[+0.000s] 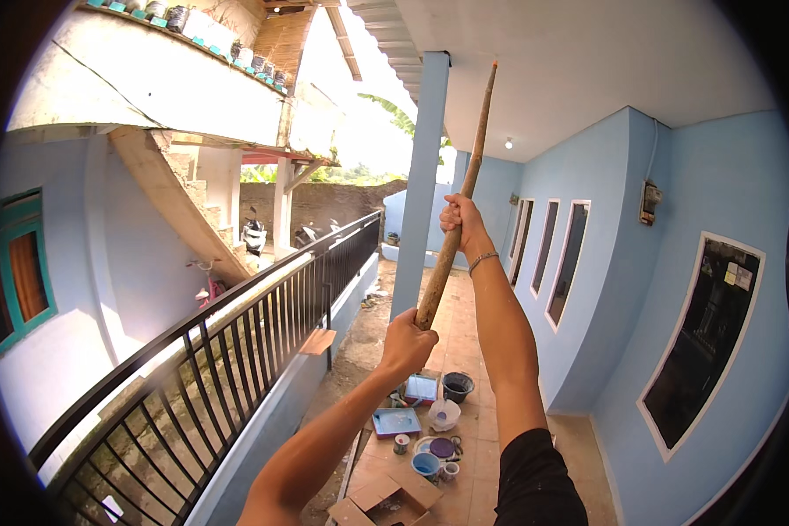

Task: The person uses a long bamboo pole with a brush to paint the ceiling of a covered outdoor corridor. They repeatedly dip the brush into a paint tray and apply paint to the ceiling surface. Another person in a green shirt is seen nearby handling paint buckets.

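Note:
I grip a long, tapering wooden pole (479,145) that rises to a small orange tip (494,66) against the white ceiling (587,61); whether it touches, I cannot tell. My right hand (462,223) is closed around the middle of the pole. Lower down, my left hand (405,344) is wrapped round its thick end. Below my hands on the tiled walkway are paint trays (396,423), a dark bucket (458,387), a pale blue tub (425,465), several cans and containers, and an open cardboard box (386,508).
A black railing (237,320) runs along my left, with a neighboring house (149,237) beyond it. A blue pillar (421,175) stands ahead. Blue walls (631,324) with white-framed windows (701,342) line the right. Parked scooters (254,237) are in the distance.

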`<state>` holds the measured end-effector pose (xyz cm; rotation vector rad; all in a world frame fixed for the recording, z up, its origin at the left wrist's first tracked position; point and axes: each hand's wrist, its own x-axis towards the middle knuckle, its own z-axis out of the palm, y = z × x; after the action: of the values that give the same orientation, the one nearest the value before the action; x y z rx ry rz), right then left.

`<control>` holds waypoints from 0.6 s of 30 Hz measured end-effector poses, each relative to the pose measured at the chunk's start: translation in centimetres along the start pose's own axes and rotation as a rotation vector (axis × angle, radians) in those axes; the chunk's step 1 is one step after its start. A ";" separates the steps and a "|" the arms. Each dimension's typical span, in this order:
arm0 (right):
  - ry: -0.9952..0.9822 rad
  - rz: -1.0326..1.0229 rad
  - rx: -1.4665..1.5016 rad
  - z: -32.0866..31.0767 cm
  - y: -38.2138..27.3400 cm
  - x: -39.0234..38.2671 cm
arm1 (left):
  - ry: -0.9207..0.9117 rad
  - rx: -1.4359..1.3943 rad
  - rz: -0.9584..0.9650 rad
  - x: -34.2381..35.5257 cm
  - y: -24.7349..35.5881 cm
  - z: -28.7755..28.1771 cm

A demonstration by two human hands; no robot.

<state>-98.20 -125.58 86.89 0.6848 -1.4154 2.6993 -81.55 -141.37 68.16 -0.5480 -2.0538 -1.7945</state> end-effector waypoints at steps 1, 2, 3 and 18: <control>-0.039 -0.010 -0.022 0.0 0.7 -0.5 | -0.009 -0.011 -0.032 -0.6 -0.5 -0.4; -0.041 -0.025 -0.039 0.2 1.5 -1.2 | -0.021 -0.024 -0.095 -1.5 -1.1 -0.8; -0.044 -0.038 -0.053 0.5 2.7 -2.1 | -0.013 -0.019 -0.062 -2.7 -1.9 -1.3; 0.091 -0.093 -0.052 8.2 20.7 -27.8 | 0.032 -0.035 -0.160 -31.1 -14.0 -8.5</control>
<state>-74.48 -139.13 64.07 0.6008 -1.3911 2.5786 -61.74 -153.18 41.57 -0.3703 -2.1012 -1.9186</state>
